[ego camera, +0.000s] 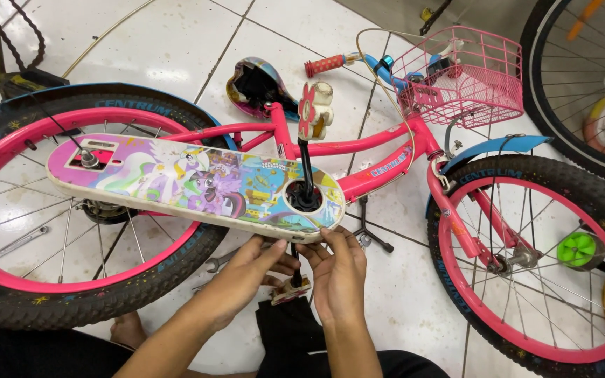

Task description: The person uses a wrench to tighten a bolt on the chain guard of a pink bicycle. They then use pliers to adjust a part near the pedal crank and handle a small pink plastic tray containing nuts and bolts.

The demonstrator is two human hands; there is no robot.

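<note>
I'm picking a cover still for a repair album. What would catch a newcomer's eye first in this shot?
The pink child's bicycle lying on its side across the white tiled floor, with its cartoon-printed chain guard facing up at centre-left. Just below the guard, the left hand and right hand meet at its lower edge by the crank. The pink wire basket at upper right stands out too.

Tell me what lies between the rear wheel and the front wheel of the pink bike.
In the head view, the colourful chain guard and pink frame span between rear wheel and front wheel.
</note>
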